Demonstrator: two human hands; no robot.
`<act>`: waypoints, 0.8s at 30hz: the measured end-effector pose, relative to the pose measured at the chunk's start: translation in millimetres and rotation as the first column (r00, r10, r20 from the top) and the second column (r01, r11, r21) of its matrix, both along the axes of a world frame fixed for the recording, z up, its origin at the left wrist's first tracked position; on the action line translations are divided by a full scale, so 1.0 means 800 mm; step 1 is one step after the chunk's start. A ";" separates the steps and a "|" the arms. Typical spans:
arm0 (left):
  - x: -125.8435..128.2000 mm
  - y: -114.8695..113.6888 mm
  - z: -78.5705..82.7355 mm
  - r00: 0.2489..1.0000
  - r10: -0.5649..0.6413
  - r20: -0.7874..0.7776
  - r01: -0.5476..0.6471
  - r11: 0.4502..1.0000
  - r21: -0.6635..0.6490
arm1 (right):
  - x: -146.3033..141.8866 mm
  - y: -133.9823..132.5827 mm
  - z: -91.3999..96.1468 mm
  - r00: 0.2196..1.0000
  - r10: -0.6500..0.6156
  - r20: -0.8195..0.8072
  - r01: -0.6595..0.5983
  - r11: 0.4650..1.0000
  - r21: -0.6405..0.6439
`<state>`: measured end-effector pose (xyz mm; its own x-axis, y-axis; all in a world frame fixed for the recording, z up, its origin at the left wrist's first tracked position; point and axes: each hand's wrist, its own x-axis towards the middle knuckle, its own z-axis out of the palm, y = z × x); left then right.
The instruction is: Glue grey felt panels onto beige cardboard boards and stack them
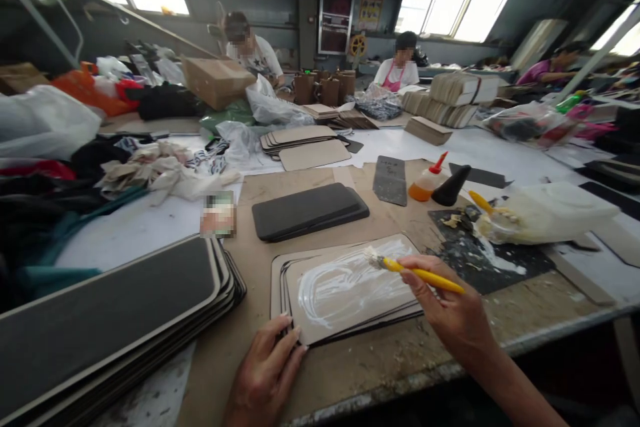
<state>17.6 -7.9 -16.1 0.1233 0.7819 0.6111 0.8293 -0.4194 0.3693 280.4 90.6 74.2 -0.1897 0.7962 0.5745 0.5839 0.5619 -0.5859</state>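
My right hand (450,307) grips a yellow-handled brush (425,275), its bristles touching the top panel of a small stack. That beige rounded panel (325,323) carries streaky white paste (340,283) over much of its face. Fingers of my left hand (270,363) lie stretched out on the stack's near left corner, with nothing grasped. Just behind the stack lie dark grey rounded panels (305,212). To the right, a white plastic container (560,210) lies on its side with paste at its mouth, and a second yellow brush (481,201) rests there.
A tall stack of dark panels with pale edges (110,300) fills the left. A red-tipped bottle (425,181) and a black cone (451,185) stand behind the paste-smeared dark sheet (505,273). Farther back are beige panels (315,155), a cardboard box (217,80) and seated people.
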 end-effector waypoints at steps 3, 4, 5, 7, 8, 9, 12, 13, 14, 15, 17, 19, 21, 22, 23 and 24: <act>0.003 -0.001 0.002 0.999 0.030 0.015 -0.030 0.999 -0.018 | -0.043 0.003 -0.007 0.975 0.220 0.004 -0.220 0.975 0.040; 0.004 -0.001 0.003 0.999 0.035 0.020 -0.035 0.999 -0.019 | -0.056 0.005 -0.011 0.962 0.272 0.027 -0.273 0.961 0.048; 0.005 -0.002 0.003 0.999 0.039 0.022 -0.039 0.999 -0.020 | -0.068 0.006 -0.016 0.948 0.312 0.057 -0.315 0.948 0.052; 0.007 -0.003 0.006 0.999 0.051 0.017 -0.050 0.998 -0.023 | -0.090 0.004 -0.025 0.922 0.368 0.120 -0.377 0.924 0.059; 0.008 -0.003 0.007 0.998 0.055 0.011 -0.054 0.998 -0.022 | -0.098 0.000 -0.028 0.908 0.393 0.146 -0.405 0.912 0.063; 0.009 -0.004 0.009 0.998 0.062 0.007 -0.062 0.998 -0.015 | -0.105 -0.005 -0.030 0.891 0.421 0.168 -0.436 0.898 0.064; 0.010 -0.004 0.015 0.997 0.074 0.000 -0.074 0.997 -0.008 | -0.116 -0.032 -0.026 0.832 0.517 0.201 -0.534 0.844 0.038; 0.010 -0.005 0.016 0.998 0.069 -0.004 -0.069 0.998 -0.008 | -0.115 -0.042 -0.023 0.817 0.543 0.194 -0.555 0.832 0.012; 0.010 -0.005 0.016 0.998 0.063 -0.010 -0.063 0.998 -0.010 | -0.111 -0.052 -0.020 0.810 0.560 0.173 -0.566 0.824 -0.017; 0.009 -0.006 0.016 0.998 0.056 -0.016 -0.057 0.998 -0.019 | -0.104 -0.061 -0.018 0.812 0.567 0.139 -0.567 0.823 -0.045; 0.007 -0.006 0.013 0.999 0.039 -0.029 -0.040 0.999 -0.033 | -0.082 -0.071 -0.017 0.846 0.531 0.040 -0.527 0.846 -0.085; 0.006 -0.006 0.011 0.999 0.025 -0.027 -0.026 0.999 -0.027 | -0.049 -0.071 -0.021 0.908 0.416 -0.051 -0.419 0.901 -0.108; 0.005 -0.005 0.010 1.000 0.019 -0.013 -0.019 1.000 0.000 | -0.008 -0.061 -0.029 0.973 0.215 -0.081 -0.224 0.964 -0.140; 0.005 -0.005 0.010 1.000 0.020 -0.005 -0.020 1.000 0.008 | 0.013 -0.055 -0.033 0.993 0.093 -0.074 -0.104 0.981 -0.161; 0.005 -0.004 0.011 1.000 0.022 0.002 -0.022 1.000 0.005 | 0.032 -0.049 -0.035 0.998 -0.030 -0.058 0.019 0.983 -0.184; 0.005 -0.004 0.011 1.000 0.023 0.005 -0.023 1.000 -0.003 | 0.049 -0.044 -0.037 0.989 -0.142 -0.039 0.132 0.970 -0.205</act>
<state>21.2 -10.9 -7.3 0.1022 0.7860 0.6097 0.8368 -0.3993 0.3745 320.0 55.8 44.9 -0.0441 0.9128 0.4061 0.6119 0.3460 -0.7113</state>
